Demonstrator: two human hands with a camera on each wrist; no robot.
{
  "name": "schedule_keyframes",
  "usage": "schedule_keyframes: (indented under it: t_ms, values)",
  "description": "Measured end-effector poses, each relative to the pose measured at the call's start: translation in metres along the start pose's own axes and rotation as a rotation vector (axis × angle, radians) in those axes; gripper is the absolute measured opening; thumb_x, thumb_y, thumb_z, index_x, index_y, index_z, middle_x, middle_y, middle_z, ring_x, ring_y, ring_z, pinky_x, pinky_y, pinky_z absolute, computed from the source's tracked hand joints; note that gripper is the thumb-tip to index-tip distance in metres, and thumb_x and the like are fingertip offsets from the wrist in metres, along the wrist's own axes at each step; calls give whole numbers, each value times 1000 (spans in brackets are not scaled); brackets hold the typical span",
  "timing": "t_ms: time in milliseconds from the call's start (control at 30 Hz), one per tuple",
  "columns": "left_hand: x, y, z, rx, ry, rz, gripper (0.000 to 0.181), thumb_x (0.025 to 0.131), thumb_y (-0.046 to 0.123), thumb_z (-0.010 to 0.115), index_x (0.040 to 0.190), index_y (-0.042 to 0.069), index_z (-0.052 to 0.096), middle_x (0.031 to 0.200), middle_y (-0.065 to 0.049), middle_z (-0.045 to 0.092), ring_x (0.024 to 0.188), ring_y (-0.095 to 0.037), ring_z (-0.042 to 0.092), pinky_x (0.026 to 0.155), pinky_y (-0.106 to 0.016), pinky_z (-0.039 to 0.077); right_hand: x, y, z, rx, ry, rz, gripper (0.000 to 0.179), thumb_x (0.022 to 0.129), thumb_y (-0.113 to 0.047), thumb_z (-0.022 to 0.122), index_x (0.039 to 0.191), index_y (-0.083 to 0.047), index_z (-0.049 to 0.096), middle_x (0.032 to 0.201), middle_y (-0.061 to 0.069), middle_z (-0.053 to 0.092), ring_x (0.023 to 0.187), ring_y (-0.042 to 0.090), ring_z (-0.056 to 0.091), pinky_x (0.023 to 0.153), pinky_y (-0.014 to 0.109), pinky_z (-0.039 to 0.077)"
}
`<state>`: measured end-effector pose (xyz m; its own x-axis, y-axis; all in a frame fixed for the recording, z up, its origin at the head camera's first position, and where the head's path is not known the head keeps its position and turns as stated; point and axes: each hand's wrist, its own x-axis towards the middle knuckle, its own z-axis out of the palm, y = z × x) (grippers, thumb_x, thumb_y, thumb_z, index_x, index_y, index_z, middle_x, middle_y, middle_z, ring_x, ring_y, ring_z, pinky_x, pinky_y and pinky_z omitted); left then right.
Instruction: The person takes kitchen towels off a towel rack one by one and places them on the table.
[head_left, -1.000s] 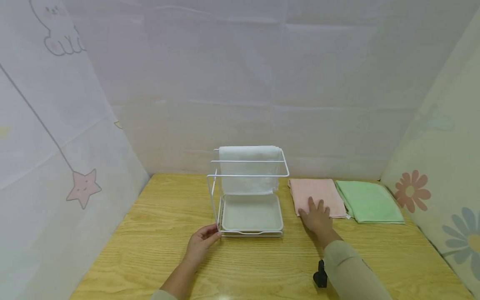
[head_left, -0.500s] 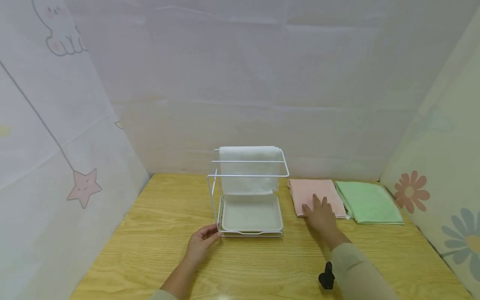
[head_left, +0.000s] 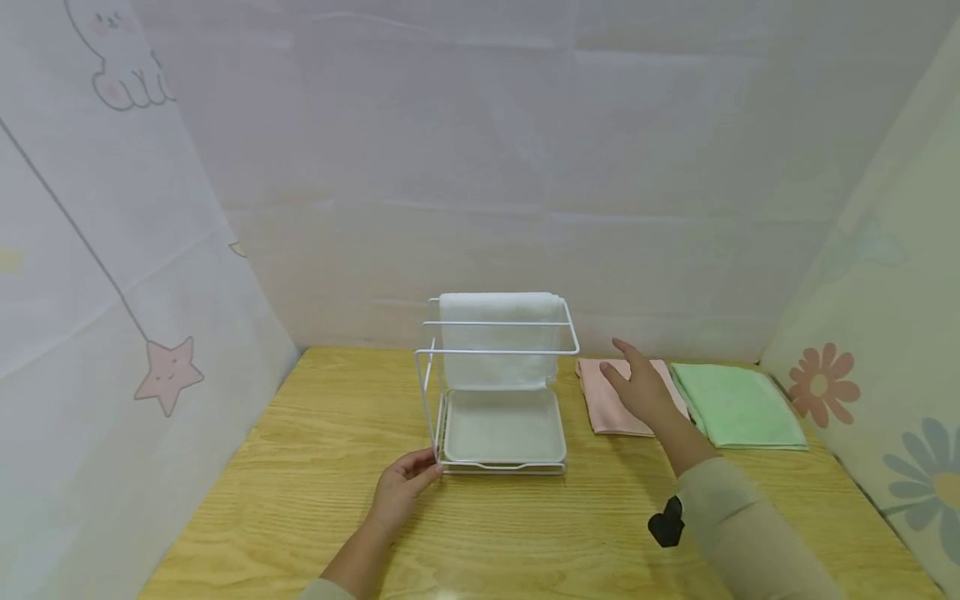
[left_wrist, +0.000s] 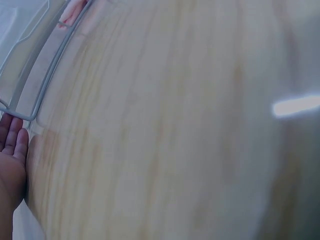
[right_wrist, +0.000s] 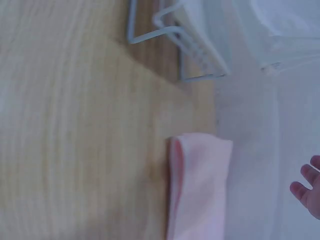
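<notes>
A white wire rack (head_left: 495,352) stands upright on the table, with a pale tray (head_left: 506,427) in its base. Over its rear bar hangs a white towel (head_left: 487,368). At the rack's near left corner, my left hand (head_left: 399,490) pinches the wire between thumb and fingers; the left wrist view shows its fingertips (left_wrist: 16,122) against the frame. My right hand (head_left: 643,390) is raised over a folded pink towel (head_left: 606,408), fingers extended and holding nothing. In the right wrist view, that hand (right_wrist: 311,195) appears apart from the pink towel (right_wrist: 202,185).
Right of the pink towel lies a folded green towel (head_left: 742,406). Beneath the right sleeve is a small black object (head_left: 666,525). Printed fabric walls (head_left: 487,167) enclose the wooden table (head_left: 480,542) at the back and both sides.
My right hand has lifted off the pink towel and moved up and away toward the back, its wrist turning. The left hand and the rack have stayed put.
</notes>
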<state>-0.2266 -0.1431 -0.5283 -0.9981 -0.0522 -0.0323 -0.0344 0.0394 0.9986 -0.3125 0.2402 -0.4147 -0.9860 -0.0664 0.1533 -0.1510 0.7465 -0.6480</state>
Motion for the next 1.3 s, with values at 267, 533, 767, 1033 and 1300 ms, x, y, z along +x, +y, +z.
schedule_keyframes:
  t_ms: [267, 533, 767, 1033, 1300]
  values:
    - [2, -1, 0, -11, 3, 3, 38, 89, 7, 70, 122, -9, 61, 117, -22, 67, 91, -6, 63, 79, -16, 53, 14, -37, -32, 156, -42, -33, 64, 103, -42, 45, 154, -9, 25, 155, 25, 32, 142, 44, 31, 111, 61, 35]
    - [2, 1, -1, -10, 7, 2, 38, 89, 7, 70, 122, -10, 61, 115, -22, 68, 90, -5, 63, 79, -15, 53, 24, -67, -48, 171, -25, -65, 61, 102, -40, 49, 152, -12, 30, 154, 20, 37, 143, 38, 34, 111, 59, 36]
    - [1, 0, -1, 0, 10, -1, 37, 89, 7, 70, 121, -9, 61, 116, -23, 68, 91, -5, 63, 79, -15, 53, 32, -85, -52, 197, -11, -111, 60, 100, -40, 54, 150, -13, 36, 152, 19, 41, 140, 36, 39, 112, 55, 37]
    - [0, 1, 0, -2, 8, -1, 37, 89, 8, 70, 121, -9, 62, 118, -23, 67, 92, -5, 62, 79, -15, 52, 38, -109, -56, 162, -24, -134, 61, 98, -42, 56, 150, -18, 36, 152, 15, 43, 138, 35, 40, 112, 54, 38]
    - [-2, 2, 1, 11, 8, 3, 37, 89, 8, 70, 121, -9, 62, 116, -22, 67, 92, -6, 63, 80, -16, 53, 47, -130, -54, 145, -39, -169, 62, 94, -44, 62, 147, -20, 41, 148, 11, 47, 135, 31, 43, 109, 54, 39]
